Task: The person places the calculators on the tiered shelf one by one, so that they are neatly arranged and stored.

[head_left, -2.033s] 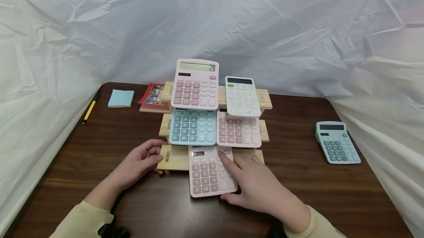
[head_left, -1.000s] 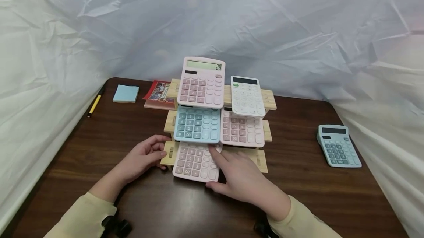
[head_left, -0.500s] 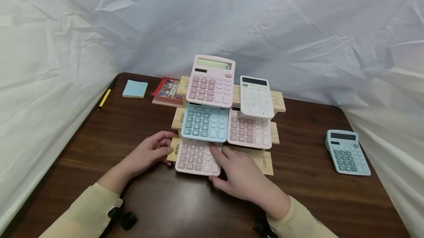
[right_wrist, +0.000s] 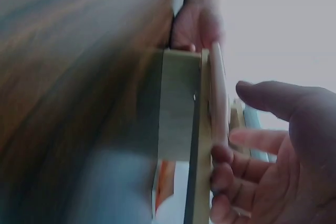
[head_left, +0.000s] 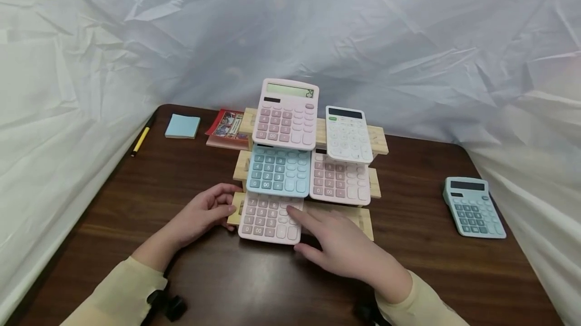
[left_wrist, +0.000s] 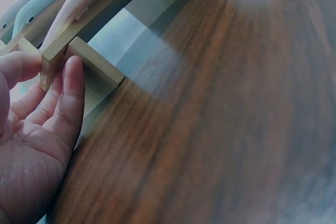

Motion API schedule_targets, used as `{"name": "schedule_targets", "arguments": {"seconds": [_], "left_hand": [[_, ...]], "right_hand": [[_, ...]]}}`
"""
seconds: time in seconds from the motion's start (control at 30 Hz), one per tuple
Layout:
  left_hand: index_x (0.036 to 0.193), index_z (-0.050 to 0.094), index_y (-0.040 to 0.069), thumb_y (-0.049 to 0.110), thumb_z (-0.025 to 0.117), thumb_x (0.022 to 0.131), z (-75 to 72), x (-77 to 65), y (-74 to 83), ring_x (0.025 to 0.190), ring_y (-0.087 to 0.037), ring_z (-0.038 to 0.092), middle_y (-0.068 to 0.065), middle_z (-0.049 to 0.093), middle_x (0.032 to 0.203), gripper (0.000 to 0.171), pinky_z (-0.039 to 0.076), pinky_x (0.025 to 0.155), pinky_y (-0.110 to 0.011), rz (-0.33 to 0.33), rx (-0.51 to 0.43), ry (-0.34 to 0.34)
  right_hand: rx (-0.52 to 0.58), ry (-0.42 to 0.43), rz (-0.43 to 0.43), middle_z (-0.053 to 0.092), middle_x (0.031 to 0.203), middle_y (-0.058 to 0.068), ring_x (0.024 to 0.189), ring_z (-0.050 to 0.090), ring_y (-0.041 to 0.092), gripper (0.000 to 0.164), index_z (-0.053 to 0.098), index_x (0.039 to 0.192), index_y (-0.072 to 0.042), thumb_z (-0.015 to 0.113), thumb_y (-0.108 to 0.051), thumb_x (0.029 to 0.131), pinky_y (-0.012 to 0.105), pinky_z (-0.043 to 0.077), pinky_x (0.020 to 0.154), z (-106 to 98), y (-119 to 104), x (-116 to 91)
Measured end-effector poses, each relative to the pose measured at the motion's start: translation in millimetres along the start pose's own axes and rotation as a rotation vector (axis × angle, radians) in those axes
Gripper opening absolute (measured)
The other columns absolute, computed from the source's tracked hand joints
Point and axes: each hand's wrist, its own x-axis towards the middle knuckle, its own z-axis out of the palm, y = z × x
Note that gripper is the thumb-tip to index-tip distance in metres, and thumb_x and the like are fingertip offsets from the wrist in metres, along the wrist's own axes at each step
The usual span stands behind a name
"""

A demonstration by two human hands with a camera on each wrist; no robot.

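Note:
In the head view, my left hand (head_left: 197, 217) grips the left end of the lowest step of a three-tier wooden stand (head_left: 366, 221). The left wrist view shows the thumb above the board and fingers (left_wrist: 68, 93) beneath it. On that step's left part lies a pink calculator (head_left: 268, 220), its top tucked under the blue calculator (head_left: 279, 172). My right hand (head_left: 345, 245) rests its index fingertip on the lower pink calculator's keys near the right edge. Its thumb stands apart from the calculator (right_wrist: 218, 98) in the right wrist view, with other fingertips at the edge.
Another pink calculator (head_left: 338, 182) sits right of the blue one. The top step bears a pink calculator (head_left: 287, 114) reading 29 and a white calculator (head_left: 348, 134). A blue-green calculator (head_left: 474, 207) lies far right; sticky notes (head_left: 182, 126), a marker (head_left: 142, 139) and a red booklet (head_left: 229, 126) lie left.
The lower pink calculator has slid left and back on the lowest step, under the blue one's front edge. My right hand moved with it, then eased slightly back. My left hand keeps its grip.

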Motion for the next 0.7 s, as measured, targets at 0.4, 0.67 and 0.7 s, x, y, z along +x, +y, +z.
{"name": "schedule_targets", "arguments": {"seconds": [0.4, 0.67, 0.7], "left_hand": [[0.137, 0.042, 0.008, 0.018, 0.061, 0.097, -0.3, -0.4, 0.8, 0.069, -0.025, 0.058, -0.025, 0.053, 0.105, 0.045, 0.057, 0.073, -0.052, 0.000, 0.012, 0.012], [0.138, 0.041, 0.007, 0.018, 0.061, 0.097, 0.3, -0.2, -1.5, 0.069, -0.024, 0.057, -0.025, 0.052, 0.104, 0.046, 0.056, 0.073, -0.053, 0.006, 0.010, 0.004], [0.138, 0.041, 0.007, 0.018, 0.061, 0.097, 0.4, 0.0, -2.0, 0.069, -0.024, 0.057, -0.025, 0.052, 0.104, 0.046, 0.056, 0.073, -0.053, 0.007, 0.006, 0.003]], "right_hand": [[0.288, 0.038, -0.045, 0.059, 0.096, -0.019, 0.084, 0.057, 0.001, 0.019, 0.062, 0.113, -0.031, 0.065, -0.027, 0.094, 0.024, 0.051, 0.072, -33, 56, -68], [0.158, 0.133, 0.320, 0.062, 0.089, -0.015, 0.070, 0.055, 0.002, 0.014, 0.065, 0.103, -0.030, 0.069, -0.022, 0.092, 0.023, 0.048, 0.057, -53, 110, -113], [0.136, 0.144, 0.365, 0.063, 0.090, -0.013, 0.070, 0.055, 0.003, 0.014, 0.065, 0.106, -0.027, 0.068, -0.022, 0.093, 0.023, 0.047, 0.056, -55, 118, -118]]}}
